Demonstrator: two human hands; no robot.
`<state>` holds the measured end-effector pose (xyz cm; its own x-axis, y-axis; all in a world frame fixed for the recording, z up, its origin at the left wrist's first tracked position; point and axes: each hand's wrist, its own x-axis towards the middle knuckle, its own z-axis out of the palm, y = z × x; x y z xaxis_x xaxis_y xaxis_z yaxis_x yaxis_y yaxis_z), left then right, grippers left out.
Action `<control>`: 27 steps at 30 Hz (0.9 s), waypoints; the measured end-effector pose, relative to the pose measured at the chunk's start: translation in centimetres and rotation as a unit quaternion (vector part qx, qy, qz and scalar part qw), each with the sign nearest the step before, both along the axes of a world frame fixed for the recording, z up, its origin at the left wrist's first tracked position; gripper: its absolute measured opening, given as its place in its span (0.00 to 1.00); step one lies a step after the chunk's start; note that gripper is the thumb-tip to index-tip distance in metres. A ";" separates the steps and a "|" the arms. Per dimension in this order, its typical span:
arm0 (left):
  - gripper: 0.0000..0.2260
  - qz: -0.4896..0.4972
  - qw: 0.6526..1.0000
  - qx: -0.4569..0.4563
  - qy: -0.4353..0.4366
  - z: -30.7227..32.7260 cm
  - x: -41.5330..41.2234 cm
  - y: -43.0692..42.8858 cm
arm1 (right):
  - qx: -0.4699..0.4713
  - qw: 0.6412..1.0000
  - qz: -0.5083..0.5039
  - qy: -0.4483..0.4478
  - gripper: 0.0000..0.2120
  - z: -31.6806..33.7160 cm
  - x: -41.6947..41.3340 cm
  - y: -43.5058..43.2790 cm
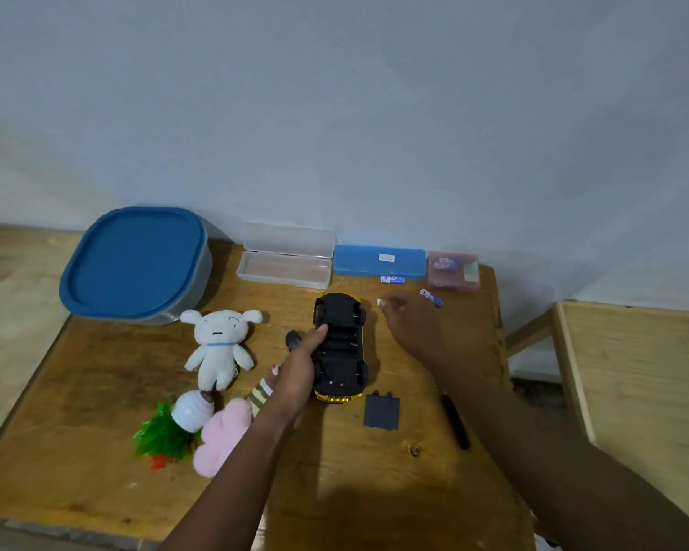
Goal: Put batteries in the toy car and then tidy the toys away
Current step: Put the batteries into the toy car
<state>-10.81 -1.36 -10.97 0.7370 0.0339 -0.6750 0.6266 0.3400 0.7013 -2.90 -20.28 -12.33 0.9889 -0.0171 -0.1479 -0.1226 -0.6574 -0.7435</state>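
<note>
A blue-lidded tub [136, 264] stands at the far left corner of the wooden table [96, 391]. In front of it lie a white plush dog [219, 346], a green plastic plant [162, 437] in a white pot, and a pink plush [223, 435].

The left hand [299, 371] lies along the left flank of the toy car [343, 347]. Its fingers are straight, and one fingertip presses on the upturned underside.

The toy car rests at the centre of the table, roof down. Its long axis runs from the person toward the wall. The underside is black, the body yellow, and the near end carries gold trim. The battery bay is uncovered. Which end is the front cannot be told.

The battery cover [381, 411], a dark flat panel, lies just beside the car's near right corner.

Along the wall stand an open clear case [287, 264], a blue case [378, 262] and a pink box [453, 272]. One battery [392, 279] lies against the blue case.

The right hand [410, 328] hovers right of the car, fingertips drawn together on a small white-tipped item [379, 302], too blurred to identify. A second battery [431, 298] lies just beyond it. A black pen-like tool [456, 423] lies near the right forearm.
</note>
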 end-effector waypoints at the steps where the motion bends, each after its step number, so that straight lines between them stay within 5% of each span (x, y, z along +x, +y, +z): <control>1: 0.24 -0.002 1.000 -0.011 -0.001 -0.2 0.0 0.2 | -0.087 0.994 0.037 -0.056 0.08 -0.7 0.6 -0.3; 5: 0.20 -0.008 0.999 -0.033 -0.001 0.3 -0.2 0.4 | -0.262 0.944 0.176 -0.099 0.17 -3.2 3.0 -0.8; 8: 0.20 -0.010 0.999 -0.038 -0.006 0.7 -0.5 0.2 | -0.324 0.912 0.223 -0.116 0.12 -4.0 3.3 -0.7; 12: 0.20 -0.016 0.998 -0.054 -0.014 1.1 -1.2 0.2 | -0.219 0.955 0.164 -0.109 0.08 -3.1 1.6 -0.6; 15: 0.20 -0.001 0.997 -0.081 -0.010 1.7 -1.8 0.4 | -0.027 0.990 -0.015 -0.137 0.01 0.0 -1.4 0.0; 17: 0.19 0.008 0.994 -0.106 -0.009 2.0 -2.2 0.3 | 0.112 0.979 -0.116 -0.128 0.04 2.8 -4.2 0.3; 20: 0.19 0.014 0.994 -0.104 -0.016 2.2 -2.5 -0.2 | 0.229 0.961 -0.118 -0.103 0.07 5.6 -8.4 0.6; 27: 0.19 -0.007 0.998 -0.061 -0.031 2.4 -2.8 -2.5 | 0.165 0.980 -0.038 -0.104 0.07 4.7 -12.6 2.0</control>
